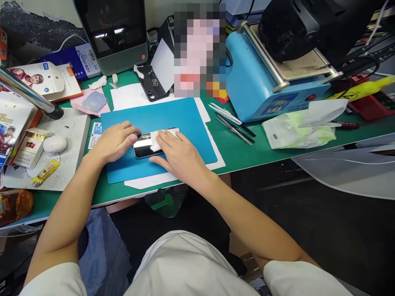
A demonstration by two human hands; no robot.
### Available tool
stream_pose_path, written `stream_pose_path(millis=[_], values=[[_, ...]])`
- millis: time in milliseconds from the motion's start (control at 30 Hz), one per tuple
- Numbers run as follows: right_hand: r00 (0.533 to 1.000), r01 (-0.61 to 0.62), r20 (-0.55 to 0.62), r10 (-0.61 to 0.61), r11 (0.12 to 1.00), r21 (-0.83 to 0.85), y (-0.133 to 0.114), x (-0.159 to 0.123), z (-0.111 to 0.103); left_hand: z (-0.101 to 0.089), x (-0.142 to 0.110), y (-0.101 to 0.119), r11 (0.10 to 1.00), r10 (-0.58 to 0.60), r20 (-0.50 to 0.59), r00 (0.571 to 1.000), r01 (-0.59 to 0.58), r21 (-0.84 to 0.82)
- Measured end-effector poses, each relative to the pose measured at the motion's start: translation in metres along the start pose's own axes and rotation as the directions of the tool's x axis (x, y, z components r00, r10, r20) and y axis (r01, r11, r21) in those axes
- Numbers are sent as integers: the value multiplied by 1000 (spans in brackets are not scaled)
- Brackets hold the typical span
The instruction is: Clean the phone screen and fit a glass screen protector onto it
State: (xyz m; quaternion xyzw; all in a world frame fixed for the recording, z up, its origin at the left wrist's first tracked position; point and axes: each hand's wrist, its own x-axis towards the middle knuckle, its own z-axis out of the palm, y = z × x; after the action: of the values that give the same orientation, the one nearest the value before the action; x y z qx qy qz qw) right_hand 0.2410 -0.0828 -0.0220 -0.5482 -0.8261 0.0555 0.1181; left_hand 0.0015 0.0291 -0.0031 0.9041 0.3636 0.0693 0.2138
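Observation:
A smartphone (141, 152) with a dark, glossy, reflective face lies on the blue mat (123, 170). My left hand (114, 142) is at its left end, fingers curled, with thumb and forefinger gripping the phone's edge. Under the fingers of my right hand (182, 156) is a white tissue (156, 142), held down against the phone's face. The right thumb sticks out along the near edge. Tissue and right hand cover much of the phone's right part.
A blue machine (247, 82) stands back right, with tweezers (233, 129) and a tissue pack (299, 129) before it. A screen device (114, 33) and a black phone part (151, 84) are behind the mat. At left lie a lighter (45, 172) and a white earbud case (54, 144).

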Motion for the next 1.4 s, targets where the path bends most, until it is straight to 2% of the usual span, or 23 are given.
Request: stream_pose_path(millis=[333,600,800,1000,1233,1400], values=[[999,32,-1,-32,997,70,-4,0,0,1,0,-2,1000,17,-10,1000,-17,-9],[1000,18,-10,-18,998,59,-19,-11,4,-1,-1,0,1000,5,7,1000,-5,-9],[1000,7,21,-8,999,38,-13,6,2,0,-2,-1,1000,16,-7,1000,-16,-5],[999,44,9,-45,999,20,-26,-4,4,1,-2,-1,1000,17,10,1000,-17,7],[997,72,13,-72,997,31,-33,-2,-2,5,-4,-3,997,12,-29,1000,-14,-76],[997,73,8,-73,997,7,-33,2,-7,6,-4,-2,998,22,-24,999,-24,-66]])
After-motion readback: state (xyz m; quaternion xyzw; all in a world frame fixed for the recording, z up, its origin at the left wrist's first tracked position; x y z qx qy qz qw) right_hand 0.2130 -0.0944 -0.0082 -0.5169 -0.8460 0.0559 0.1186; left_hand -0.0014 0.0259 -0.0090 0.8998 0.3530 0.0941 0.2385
